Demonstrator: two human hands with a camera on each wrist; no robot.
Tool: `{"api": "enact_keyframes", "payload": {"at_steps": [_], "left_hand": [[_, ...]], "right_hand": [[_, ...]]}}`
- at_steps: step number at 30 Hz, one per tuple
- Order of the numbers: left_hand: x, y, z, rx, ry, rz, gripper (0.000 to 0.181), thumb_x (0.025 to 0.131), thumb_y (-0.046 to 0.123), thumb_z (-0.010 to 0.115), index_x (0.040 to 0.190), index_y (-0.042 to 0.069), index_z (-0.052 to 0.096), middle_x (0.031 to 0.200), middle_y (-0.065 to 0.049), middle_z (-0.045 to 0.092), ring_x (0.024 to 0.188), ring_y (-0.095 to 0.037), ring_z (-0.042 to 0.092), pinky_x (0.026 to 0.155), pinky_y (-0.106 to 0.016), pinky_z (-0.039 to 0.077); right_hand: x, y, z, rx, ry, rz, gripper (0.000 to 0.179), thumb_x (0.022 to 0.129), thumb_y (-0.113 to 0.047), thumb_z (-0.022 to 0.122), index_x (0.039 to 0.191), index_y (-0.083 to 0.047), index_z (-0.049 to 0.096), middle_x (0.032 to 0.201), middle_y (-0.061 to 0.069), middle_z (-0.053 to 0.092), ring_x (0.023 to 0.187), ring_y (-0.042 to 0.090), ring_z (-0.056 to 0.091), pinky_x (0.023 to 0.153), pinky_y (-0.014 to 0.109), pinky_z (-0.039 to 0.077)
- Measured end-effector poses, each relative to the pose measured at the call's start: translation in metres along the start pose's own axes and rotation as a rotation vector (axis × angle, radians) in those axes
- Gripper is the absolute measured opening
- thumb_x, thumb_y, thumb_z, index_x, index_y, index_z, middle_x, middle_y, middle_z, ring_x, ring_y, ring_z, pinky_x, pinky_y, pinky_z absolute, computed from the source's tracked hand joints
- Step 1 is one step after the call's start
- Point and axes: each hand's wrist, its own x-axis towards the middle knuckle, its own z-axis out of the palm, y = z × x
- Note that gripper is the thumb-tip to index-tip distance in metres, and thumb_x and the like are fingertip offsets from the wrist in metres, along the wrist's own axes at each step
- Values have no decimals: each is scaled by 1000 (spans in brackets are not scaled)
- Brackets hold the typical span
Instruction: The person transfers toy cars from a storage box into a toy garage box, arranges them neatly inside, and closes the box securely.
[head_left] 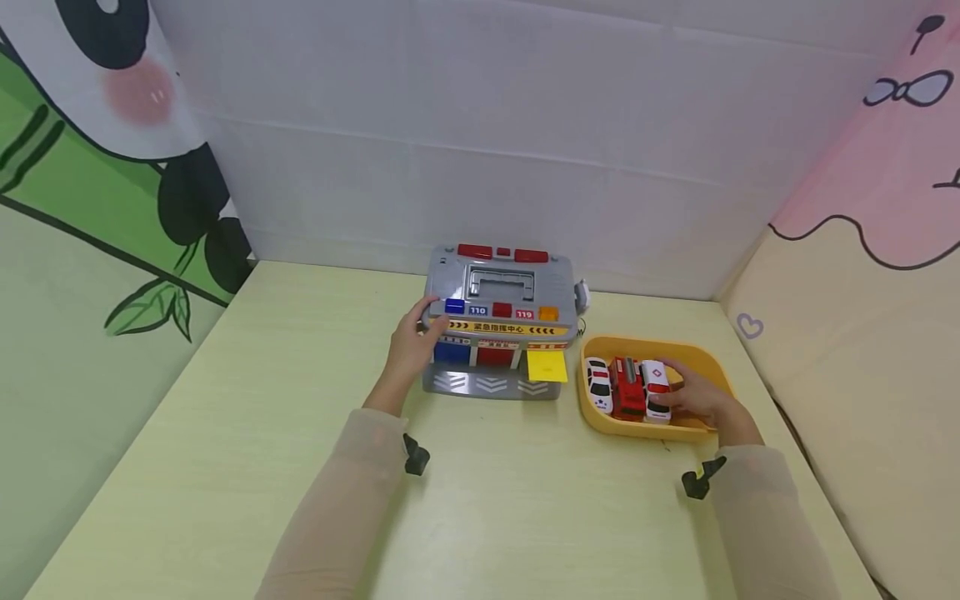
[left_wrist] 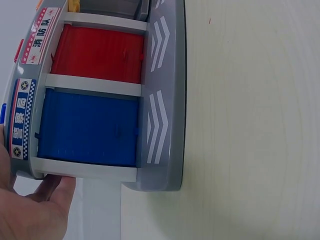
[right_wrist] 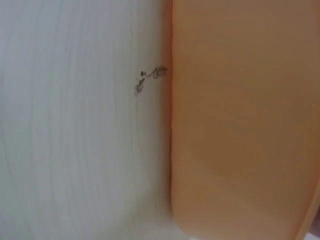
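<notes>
A grey toy garage (head_left: 495, 287) with a carry handle stands near the back wall. Its blue door (left_wrist: 90, 127) and red door (left_wrist: 97, 54) are down, while the yellow door (head_left: 547, 366) is swung out. My left hand (head_left: 412, 348) grips the garage's left end, thumb at the front edge of the roof. To the right, my right hand (head_left: 697, 396) reaches into a yellow tray (head_left: 622, 429) and holds a white-and-red toy ambulance (head_left: 656, 383) between thumb and fingers. Beside it lie a red toy fire truck (head_left: 628, 390) and a white toy police car (head_left: 598, 385).
The pale wooden table (head_left: 525, 508) meets a white wall sheet (head_left: 487, 125) behind the garage. Printed side panels rise at left and right. In the right wrist view the tray's outer wall (right_wrist: 240, 125) fills the right half, beside a dark mark on the table.
</notes>
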Motion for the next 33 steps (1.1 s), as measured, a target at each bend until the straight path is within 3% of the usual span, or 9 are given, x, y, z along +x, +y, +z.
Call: {"api": "enact_keyframes", "payload": {"at_steps": [9, 21, 26, 33], "left_hand": [[1, -2, 0, -6, 2, 8, 48, 100, 36, 55, 145, 24, 44, 132, -13, 50, 110, -30, 51, 89, -48, 46], [1, -2, 1, -8, 5, 3, 48, 100, 37, 55, 145, 25, 43, 138, -13, 47, 112, -31, 50, 90, -48, 46], [1, -2, 1, -4, 9, -8, 48, 100, 39, 55, 145, 26, 43, 139, -13, 45, 114, -31, 49, 92, -49, 45], [0, -1, 1, 4, 8, -8, 49, 100, 40, 54, 146, 27, 43, 141, -14, 43, 116, -32, 48, 93, -51, 44]], "right_hand": [[0, 8, -4, 43, 26, 21, 93, 93, -13, 68, 156, -10, 0, 135, 40, 35, 97, 34, 62, 85, 48, 52], [-2, 9, -8, 130, 58, 5, 90, 92, -9, 68, 155, -9, 4, 117, 26, 54, 89, 27, 65, 81, 45, 54], [-7, 2, -9, 155, 57, -30, 88, 94, -6, 65, 155, -9, 3, 111, 20, 56, 89, 24, 64, 81, 44, 54], [-15, -7, -12, 175, 16, -37, 88, 95, -5, 63, 155, -7, -1, 114, 21, 53, 90, 24, 64, 83, 46, 53]]}}
